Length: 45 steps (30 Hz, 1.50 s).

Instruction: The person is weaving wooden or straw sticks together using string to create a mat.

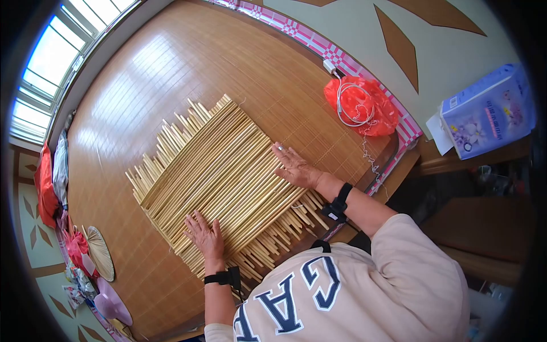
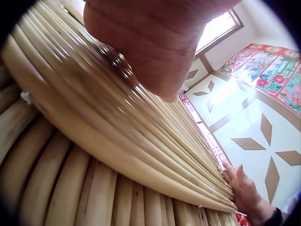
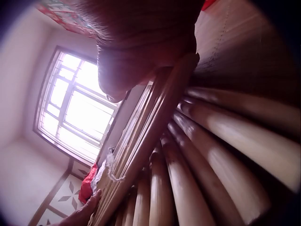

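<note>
A square mat of pale, straw-coloured stalks (image 1: 208, 176) lies on the bed-like brown surface. Its upper stalks run side by side, while a second layer crosses beneath with uneven ends (image 1: 268, 242) poking out at the near and far edges. My left hand (image 1: 208, 238) rests flat on the near left part, fingers spread. At the right edge, my right hand (image 1: 299, 171) lies across the stalk ends with its fingers extended. White string (image 3: 113, 165) shows at the mat's edge in the right wrist view. Close to the left wrist camera, the palm (image 2: 136, 42) hides part of the stalks.
A red plastic bag (image 1: 364, 105) with a white cable on it sits to the right. Beyond it stands a blue-purple tissue pack (image 1: 490, 114). Along the left edge lie a woven fan (image 1: 99, 253), a pink hat (image 1: 113, 302) and several bags. A barred window (image 1: 54, 60) is at the far left.
</note>
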Each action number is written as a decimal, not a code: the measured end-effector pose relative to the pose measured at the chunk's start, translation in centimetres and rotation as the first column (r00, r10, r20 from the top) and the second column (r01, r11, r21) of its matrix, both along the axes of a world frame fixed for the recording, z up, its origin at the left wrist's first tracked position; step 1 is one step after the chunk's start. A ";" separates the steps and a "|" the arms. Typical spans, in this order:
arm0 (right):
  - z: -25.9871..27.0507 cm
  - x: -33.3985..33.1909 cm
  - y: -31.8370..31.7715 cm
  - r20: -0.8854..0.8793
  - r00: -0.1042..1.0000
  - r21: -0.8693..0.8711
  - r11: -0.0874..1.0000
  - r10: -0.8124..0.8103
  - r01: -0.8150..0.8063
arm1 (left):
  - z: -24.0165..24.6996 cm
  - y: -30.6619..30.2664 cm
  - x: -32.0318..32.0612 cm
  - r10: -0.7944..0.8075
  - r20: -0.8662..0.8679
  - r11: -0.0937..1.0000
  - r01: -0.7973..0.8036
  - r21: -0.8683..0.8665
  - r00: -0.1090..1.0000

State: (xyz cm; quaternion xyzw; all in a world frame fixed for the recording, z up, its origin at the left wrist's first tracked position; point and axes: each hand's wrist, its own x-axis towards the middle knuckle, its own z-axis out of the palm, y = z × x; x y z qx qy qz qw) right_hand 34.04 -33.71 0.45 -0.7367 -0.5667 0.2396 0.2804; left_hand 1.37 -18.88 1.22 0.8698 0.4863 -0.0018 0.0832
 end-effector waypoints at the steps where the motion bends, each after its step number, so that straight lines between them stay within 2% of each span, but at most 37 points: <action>1: 0.2 0.1 0.0 -0.040 0.999 -0.006 1.000 0.003 -0.003 | 0.0 0.0 0.1 -0.002 -0.002 1.000 0.002 0.000 1.000; 6: 0.7 1.6 1.0 -0.124 0.992 0.038 0.999 -0.020 0.025 | -0.2 0.1 0.0 0.013 -0.014 1.000 -0.013 0.011 1.000; 8: 0.4 2.1 1.8 -0.238 0.970 0.048 0.997 -0.051 0.064 | -0.5 0.1 -0.2 0.006 -0.018 1.000 -0.005 0.025 1.000; 9: 0.6 2.1 2.1 -0.239 0.970 0.047 0.997 -0.053 0.066 | -0.6 0.0 -0.2 0.006 -0.012 1.000 -0.005 0.031 1.000; 12: 1.0 1.6 2.5 -0.265 0.964 -0.008 1.000 -0.019 0.017 | -0.8 0.0 -0.2 0.006 0.010 0.999 -0.006 0.034 1.000; 15: 0.6 1.1 2.7 -0.202 0.979 -0.015 1.000 -0.026 0.023 | -0.7 0.0 -0.2 0.007 0.028 1.000 -0.008 0.025 1.000; 17: -0.4 0.9 2.8 -0.026 1.000 0.014 1.000 -0.005 0.005 | -0.6 -0.1 -0.2 0.005 0.031 1.000 -0.006 0.019 1.000; 20: -0.4 0.6 2.8 0.050 0.999 0.007 1.000 0.010 -0.010 | -0.6 -0.2 0.2 0.002 -0.001 1.000 -0.002 0.028 1.000; 24: -0.6 1.9 2.6 -0.059 0.997 -0.017 0.998 0.054 -0.055 | -1.0 -0.5 -0.1 -0.001 -0.007 0.999 0.001 0.048 1.000; 26: 0.1 2.5 2.8 -0.171 0.984 0.089 0.993 -0.058 0.074 | -1.0 -0.5 0.2 0.002 -0.014 0.997 -0.001 0.072 1.000; 27: 0.6 2.7 2.9 -0.181 0.979 0.039 0.994 -0.090 0.099 | -1.2 -0.6 0.2 0.010 -0.023 0.998 -0.008 0.063 1.000; 29: 2.2 2.3 3.1 -0.133 0.985 -0.011 0.994 -0.108 0.108 | -1.8 -0.4 -0.1 -0.020 0.000 0.993 0.020 0.118 1.000; 30: 1.4 2.0 3.5 -0.133 0.986 -0.015 0.995 -0.104 0.103 | -1.7 -0.4 0.0 -0.016 0.004 0.993 0.015 0.115 1.000; 32: -0.6 1.5 4.2 0.150 0.988 -0.034 0.999 0.033 -0.028 | -2.0 -0.5 -0.1 -0.012 0.007 0.993 0.011 0.122 1.000; 33: -0.1 1.5 4.2 0.154 0.987 -0.034 0.999 0.036 -0.031 | -1.9 -0.5 0.0 -0.012 0.006 0.991 0.011 0.131 1.000; 35: 1.1 1.4 3.7 0.033 0.997 -0.035 0.997 -0.063 0.065 | -1.7 -0.4 -0.1 0.003 0.000 0.994 -0.003 0.107 1.000; 36: 1.1 1.1 3.0 0.052 0.979 0.166 0.969 -0.197 0.186 | -1.9 -0.3 -0.2 0.005 0.006 0.994 -0.006 0.107 1.000; 37: 2.3 0.9 2.2 0.057 0.979 0.168 0.968 -0.196 0.184 | -1.9 -0.3 -0.2 0.006 0.014 0.994 -0.008 0.109 1.000; 39: 5.3 0.6 -0.3 0.009 0.925 0.367 0.862 -0.379 0.349 | -1.3 -0.7 -0.1 -0.003 0.087 0.988 -0.010 0.152 0.996; 40: 6.3 0.1 -1.7 0.018 0.925 0.371 0.862 -0.379 0.346 | -0.3 -1.1 0.4 -0.051 0.145 0.988 0.028 0.150 0.988; 42: 7.9 -1.7 -4.7 0.055 0.959 0.166 0.949 -0.279 0.266 | 2.5 -2.9 2.1 -0.177 0.244 0.979 0.145 0.143 0.954; 43: 8.1 -3.2 -5.9 0.102 0.968 0.144 0.966 -0.231 0.215 | 4.0 -4.2 3.4 -0.223 0.275 0.974 0.206 0.088 0.935; 45: 7.8 -5.9 -7.7 0.156 0.972 0.128 0.979 -0.177 0.158 | 4.6 -6.6 5.6 -0.426 0.189 0.905 0.418 0.083 0.885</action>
